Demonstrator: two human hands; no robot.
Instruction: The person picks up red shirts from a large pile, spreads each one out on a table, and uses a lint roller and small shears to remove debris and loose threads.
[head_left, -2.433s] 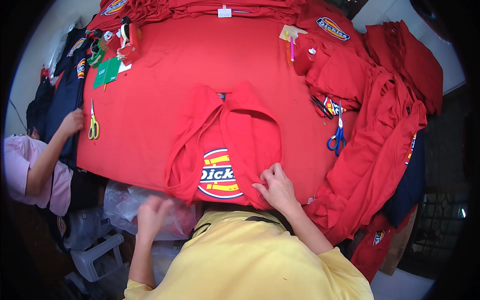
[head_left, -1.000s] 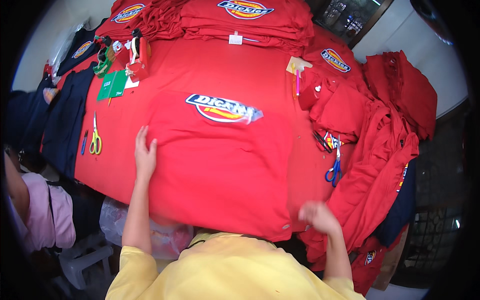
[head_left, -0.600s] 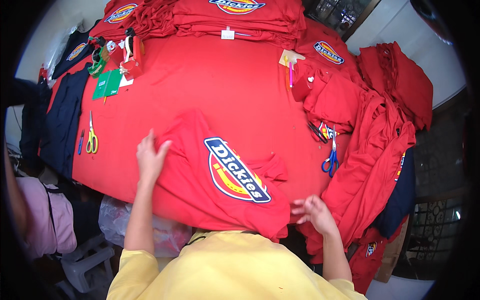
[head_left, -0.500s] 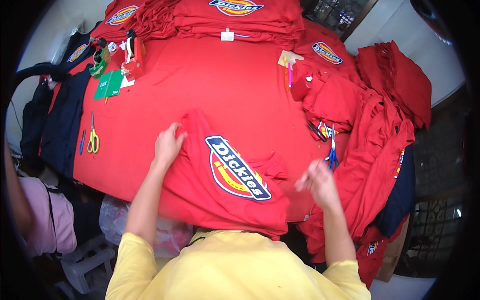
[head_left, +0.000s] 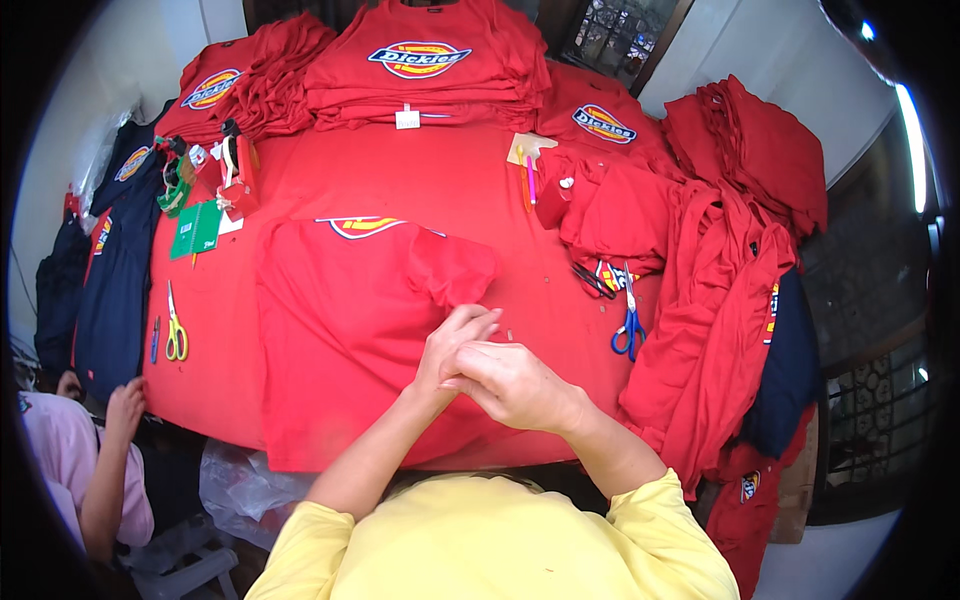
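Note:
A red T-shirt lies spread before me on the red-covered table, its printed emblem folded over and partly hidden at the far edge. One sleeve points right, just beyond my hands. My left hand and my right hand meet above the shirt's right side, the right partly covering the left. Both have bent fingers pinched together; whatever is between them, if anything, is too small or hidden to make out.
Blue-handled scissors lie right, yellow-handled scissors left. Tape dispensers and a green notebook sit far left. Folded red shirts are stacked along the back; more red garments heap up right. A co-worker's hand touches the left edge.
The shirt has gone from bunched near my body to spread flat, its emblem now at the far edge. My hands, apart before, have come together. A co-worker's hands have appeared at left.

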